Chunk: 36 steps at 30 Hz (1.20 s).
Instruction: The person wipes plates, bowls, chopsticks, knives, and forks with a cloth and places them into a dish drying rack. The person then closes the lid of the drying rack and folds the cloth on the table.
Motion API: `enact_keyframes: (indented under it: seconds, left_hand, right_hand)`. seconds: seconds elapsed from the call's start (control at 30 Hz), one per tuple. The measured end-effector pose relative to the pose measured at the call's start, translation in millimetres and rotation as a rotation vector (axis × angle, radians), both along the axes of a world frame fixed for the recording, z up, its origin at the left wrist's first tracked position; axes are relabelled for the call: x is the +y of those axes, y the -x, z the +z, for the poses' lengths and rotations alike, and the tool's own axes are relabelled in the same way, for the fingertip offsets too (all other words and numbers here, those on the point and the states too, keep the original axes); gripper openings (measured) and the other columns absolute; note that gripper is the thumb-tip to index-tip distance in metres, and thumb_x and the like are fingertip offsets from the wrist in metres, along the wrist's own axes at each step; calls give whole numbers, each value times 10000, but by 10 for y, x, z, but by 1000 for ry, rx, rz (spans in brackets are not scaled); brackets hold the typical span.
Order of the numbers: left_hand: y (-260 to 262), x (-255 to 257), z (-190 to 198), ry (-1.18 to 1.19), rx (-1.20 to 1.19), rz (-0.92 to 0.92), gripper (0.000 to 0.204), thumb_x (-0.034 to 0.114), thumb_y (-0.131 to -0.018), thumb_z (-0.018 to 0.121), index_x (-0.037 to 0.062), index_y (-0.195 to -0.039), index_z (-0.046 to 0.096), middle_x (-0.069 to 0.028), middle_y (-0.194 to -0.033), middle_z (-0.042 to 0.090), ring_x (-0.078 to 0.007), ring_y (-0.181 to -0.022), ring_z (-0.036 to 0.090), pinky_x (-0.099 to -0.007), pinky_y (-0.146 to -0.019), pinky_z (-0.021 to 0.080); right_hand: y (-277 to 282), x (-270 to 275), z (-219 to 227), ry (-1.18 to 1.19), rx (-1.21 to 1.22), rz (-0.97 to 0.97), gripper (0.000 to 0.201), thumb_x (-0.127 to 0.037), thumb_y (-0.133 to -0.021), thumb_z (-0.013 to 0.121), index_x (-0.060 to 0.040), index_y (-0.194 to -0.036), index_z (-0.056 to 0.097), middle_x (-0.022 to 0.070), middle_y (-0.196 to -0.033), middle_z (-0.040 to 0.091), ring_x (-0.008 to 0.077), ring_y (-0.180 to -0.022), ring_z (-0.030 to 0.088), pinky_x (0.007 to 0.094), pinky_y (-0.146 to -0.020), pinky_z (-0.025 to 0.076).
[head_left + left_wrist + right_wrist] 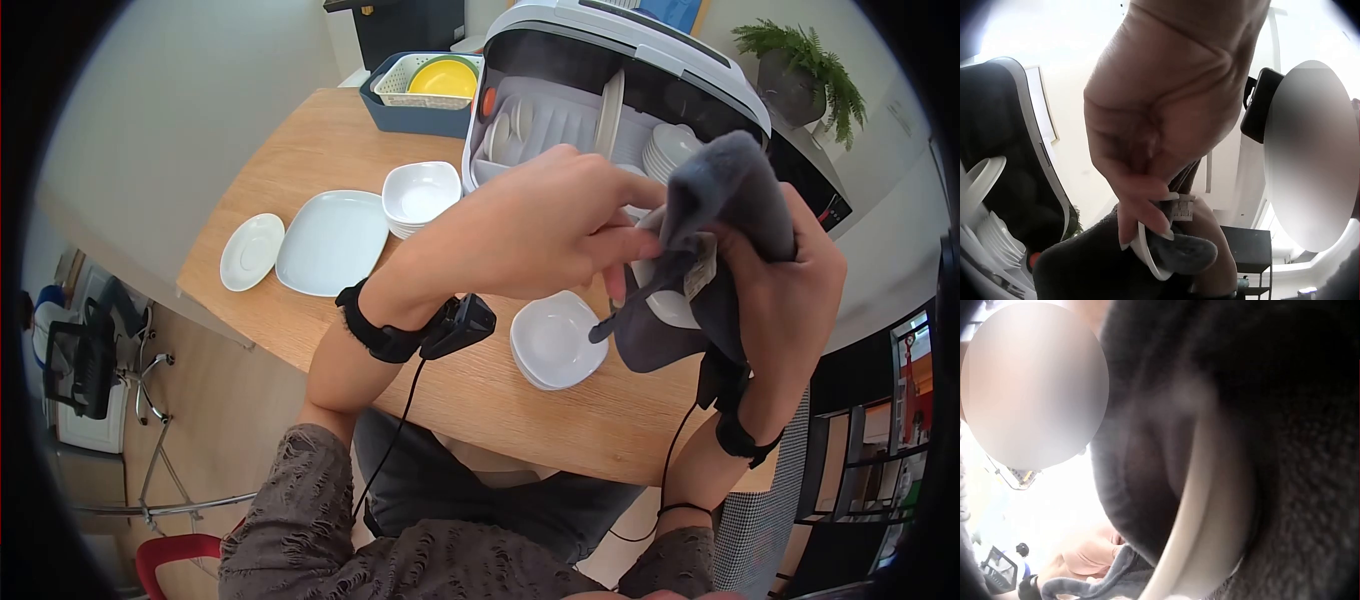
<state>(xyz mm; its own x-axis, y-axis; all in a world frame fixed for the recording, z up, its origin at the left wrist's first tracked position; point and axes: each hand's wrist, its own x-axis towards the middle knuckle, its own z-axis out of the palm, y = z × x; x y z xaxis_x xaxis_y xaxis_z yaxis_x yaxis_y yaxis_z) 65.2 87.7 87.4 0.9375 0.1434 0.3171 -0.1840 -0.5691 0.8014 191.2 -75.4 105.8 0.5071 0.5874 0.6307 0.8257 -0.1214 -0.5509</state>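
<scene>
My right hand [795, 300] grips a dark grey cloth [650, 338], which is folded about a small white dish [672, 308] above the table's right side. At the dish's rim [1145, 250], the fingers of my left hand [560, 225] pinch from the other side. A white tag [1182, 208] shows on the cloth in the left wrist view. Close up in the right wrist view, the dish's pale edge [1194, 500] stands between folds of cloth. Much of the dish is hidden by the cloth. Below the hands, a white bowl [558, 340] rests on the wooden table [480, 400].
Behind my hands stands an open-lidded dish cabinet [545, 120] with plates and bowls in its rack. Left of it are stacked white bowls [422, 192], a square plate [333, 245] and an oval plate [252, 252]. A blue basin [415, 120] holds a basket and yellow bowl.
</scene>
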Motion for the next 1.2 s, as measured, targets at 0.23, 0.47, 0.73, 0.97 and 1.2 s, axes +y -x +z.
enact_keyframes:
  seconds: [0.23,0.47,0.73,0.97,1.2]
  left_hand:
    - [-155,53,-78,353,-136,-95,334,222,-999,609,-3,-1244,587,-55,-834,696,-101,-677,690,-208,-520,492]
    - [-241,-81,-123,509,-327,-62,271,204,-1010,580,10,-1197,554,-58,-755,687,-82,-584,635,-229,-464,441]
    - [-232,-125,-191,257,-44,-108,289,274,-1043,518,8,-1156,535,-46,-904,695,-105,-704,693,-197,-503,472]
    - [-222,-109,-175,324,-58,-158,285,256,-1048,507,-2,-1166,528,-74,-970,723,-100,-686,686,-187,-495,458]
    - [-222,-101,-156,366,-86,-158,298,263,-1049,505,-5,-1178,523,-106,-942,727,-106,-618,675,-173,-446,408]
  right_hand:
    - [-70,-9,49,-141,-19,-80,287,-119,-882,741,64,-1089,663,87,-951,723,119,-854,656,275,-784,507]
    - [-89,1,-15,-171,-44,-96,311,-127,-892,731,80,-1110,651,109,-974,725,156,-890,673,294,-794,515]
    - [-207,-101,38,1,102,5,290,-117,-904,713,71,-1108,628,117,-963,720,154,-862,659,300,-781,513]
    - [-180,-94,26,-10,74,-5,288,-160,-936,689,65,-1107,636,102,-952,720,133,-836,642,279,-766,499]
    - [-178,-110,55,-46,88,27,349,-283,-992,628,55,-1076,663,61,-877,694,97,-796,589,254,-728,475]
